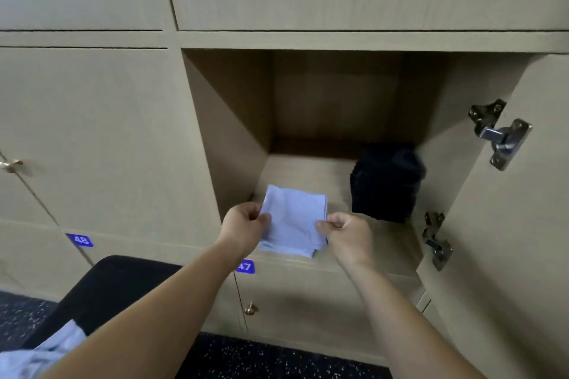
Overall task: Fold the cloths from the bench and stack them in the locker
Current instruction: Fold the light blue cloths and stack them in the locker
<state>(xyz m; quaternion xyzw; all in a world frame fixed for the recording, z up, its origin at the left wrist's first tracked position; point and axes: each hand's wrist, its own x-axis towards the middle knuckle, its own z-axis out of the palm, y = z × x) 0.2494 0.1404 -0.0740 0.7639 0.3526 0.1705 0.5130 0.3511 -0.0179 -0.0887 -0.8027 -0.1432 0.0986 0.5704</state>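
Loose cloth [37, 354]: pale blue and crumpled, seen at the lower left on the bench; not yet folded, it is judged light and limp
Bench [123, 280]: a black, matt, rounded top is seen, probably padded
Locker [234, 132]: an open box of pale wood-grain board with flat, smooth walls and floor; little grip is likely to be offered to fabric, so a pile could be slid along it
Left hand [243, 224]: the left edge of the folded cloth is pinched between thumb and curled fingers
Folded cloth [292, 218]: a pale blue square of several layers, held at the front left of the locker floor with its near edge at the lip; whether it is fully set down cannot be told. It is judged soft, light and unbreakable, but apt to come unfolded if lifted by one layer, so both side edges are best taken through all layers
Right hand [348, 234]: the right edge is pinched in the same way; the hands are kept apart by the width of the cloth
Dark pile [385, 184]: black or navy fabric, stacked at the right of the floor, apart from the blue square
Door [508, 224]: swung open at the right, with two shiny metal hinges [498, 135] fixed to it
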